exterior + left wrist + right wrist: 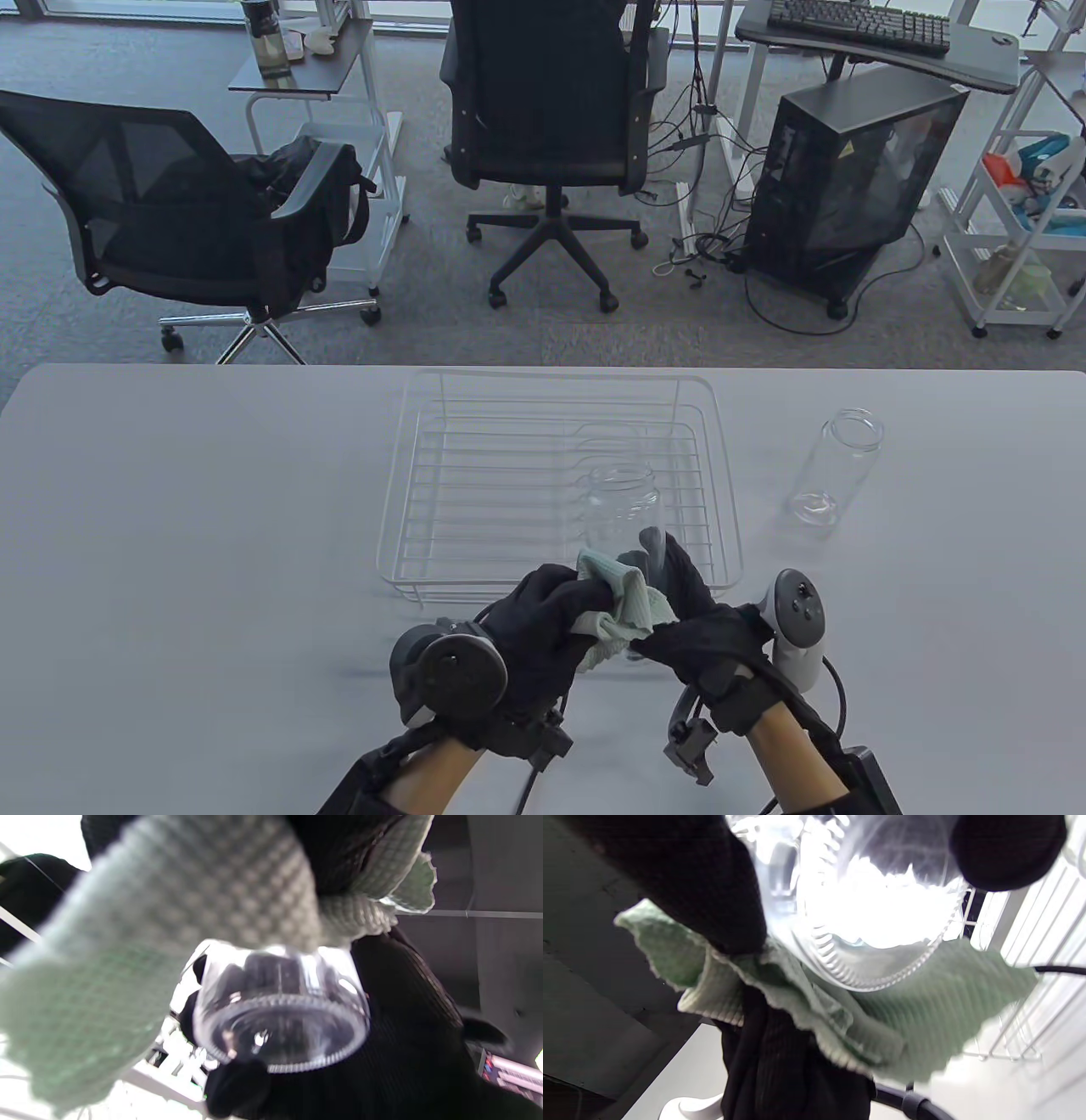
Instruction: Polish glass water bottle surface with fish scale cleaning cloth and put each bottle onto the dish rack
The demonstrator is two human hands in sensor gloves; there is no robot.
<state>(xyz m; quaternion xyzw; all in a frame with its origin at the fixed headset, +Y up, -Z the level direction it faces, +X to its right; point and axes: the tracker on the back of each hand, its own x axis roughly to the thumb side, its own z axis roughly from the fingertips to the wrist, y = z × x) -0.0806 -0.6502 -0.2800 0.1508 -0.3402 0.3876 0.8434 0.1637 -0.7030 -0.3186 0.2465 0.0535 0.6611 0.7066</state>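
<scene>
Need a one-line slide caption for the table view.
Left hand rubs a green cloth on a glass bottle held by the right hand over the wire dish rack; second bottle waits.

Both gloved, close together low and central: left hand with fingers curled, right hand alongside, fingers curled, forearms entering from below.

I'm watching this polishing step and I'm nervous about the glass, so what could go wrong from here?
The held bottle is smooth glass, gripped by the right hand while the left hand rubs it with the cloth; it might slip onto the dish rack. The second bottle stands unguarded near the right arm and could be knocked.
</scene>
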